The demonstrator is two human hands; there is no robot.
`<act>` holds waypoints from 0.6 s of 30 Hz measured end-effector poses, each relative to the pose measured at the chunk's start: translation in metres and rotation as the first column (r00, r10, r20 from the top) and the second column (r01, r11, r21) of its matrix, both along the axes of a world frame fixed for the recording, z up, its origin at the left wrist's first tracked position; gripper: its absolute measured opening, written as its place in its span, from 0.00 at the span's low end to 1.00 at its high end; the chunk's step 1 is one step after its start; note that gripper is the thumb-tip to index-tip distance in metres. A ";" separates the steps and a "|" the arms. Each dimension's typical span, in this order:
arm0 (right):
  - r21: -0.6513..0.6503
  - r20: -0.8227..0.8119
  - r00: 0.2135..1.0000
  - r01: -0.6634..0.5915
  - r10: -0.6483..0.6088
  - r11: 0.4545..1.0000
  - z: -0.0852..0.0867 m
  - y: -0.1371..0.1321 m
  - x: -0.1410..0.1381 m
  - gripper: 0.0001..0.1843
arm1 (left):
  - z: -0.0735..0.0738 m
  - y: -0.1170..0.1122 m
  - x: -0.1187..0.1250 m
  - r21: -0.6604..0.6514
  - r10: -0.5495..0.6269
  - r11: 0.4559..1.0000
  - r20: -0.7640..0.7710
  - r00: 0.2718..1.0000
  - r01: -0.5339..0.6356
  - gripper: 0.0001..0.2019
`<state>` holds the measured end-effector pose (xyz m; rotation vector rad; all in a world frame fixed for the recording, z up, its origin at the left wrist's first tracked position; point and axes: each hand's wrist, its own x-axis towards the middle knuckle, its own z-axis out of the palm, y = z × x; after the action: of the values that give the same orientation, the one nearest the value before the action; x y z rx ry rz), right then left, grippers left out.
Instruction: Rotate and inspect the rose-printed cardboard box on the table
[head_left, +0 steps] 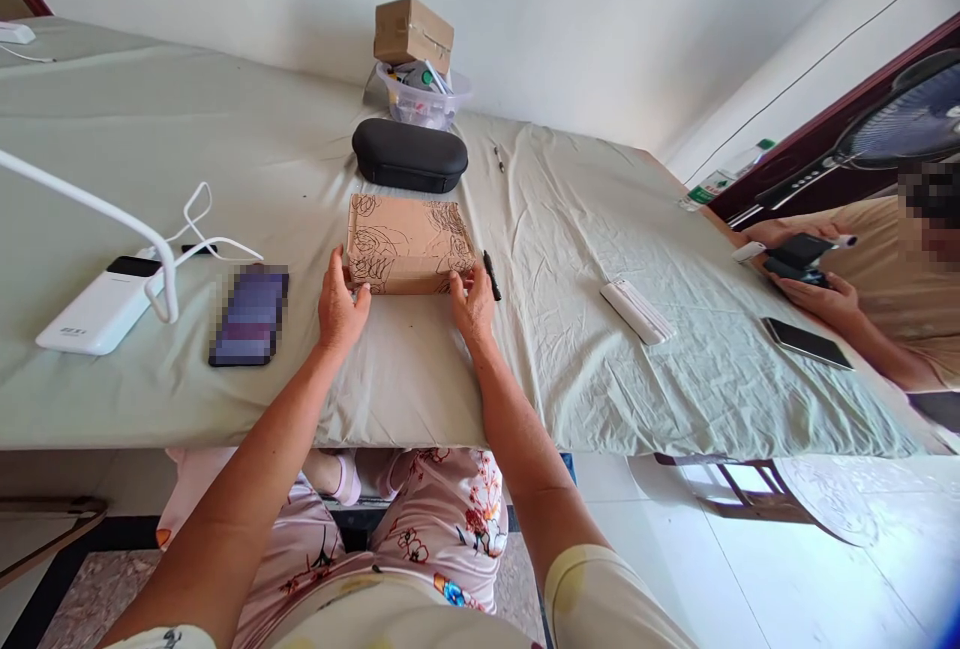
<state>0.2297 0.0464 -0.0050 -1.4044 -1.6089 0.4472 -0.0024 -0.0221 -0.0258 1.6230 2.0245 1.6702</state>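
Observation:
A small brown cardboard box [409, 241] with black scribbled loops on its top lies on the cloth-covered table in front of me. My left hand [342, 301] grips its left end, thumb along the near side. At the right end, my right hand [471, 301] holds it the same way, so the box sits between both hands. Close by my right fingers lies a black marker pen [491, 275]. Directly behind the box is a black zip case [409, 157]. The box's underside is hidden.
Left of me are a phone [249, 315] and a white power bank [101, 307] with a cable. A clear plastic basin [427, 111] with a carton [412, 31] stands at the wall. To the right lie a white device [636, 309] and another phone [807, 342], near a person holding a black device [799, 257].

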 end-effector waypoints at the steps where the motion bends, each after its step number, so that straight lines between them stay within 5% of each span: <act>1: -0.025 0.048 0.999 -0.006 0.007 1.000 -0.002 0.000 0.000 0.20 | -0.003 0.001 -0.001 -0.037 0.009 0.999 -0.012 1.000 -0.010 0.36; 6: -0.077 0.201 0.979 0.004 0.011 0.997 -0.012 0.001 -0.001 0.26 | -0.009 0.002 -0.003 -0.176 0.070 0.980 -0.150 0.986 -0.096 0.26; 11: -0.019 0.130 0.991 -0.009 0.012 1.000 -0.018 0.004 0.000 0.33 | 0.002 -0.001 -0.002 -0.256 0.060 0.961 -0.173 0.983 -0.104 0.27; 18: 0.134 0.006 0.999 -0.033 0.032 0.990 -0.004 0.002 0.000 0.33 | 0.006 -0.002 -0.007 -0.079 0.072 0.994 -0.112 0.991 -0.081 0.25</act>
<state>0.2299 0.0481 -0.0090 -1.2805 -1.6361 0.3483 -0.0092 -0.0239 -0.0199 1.6634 2.2027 1.5289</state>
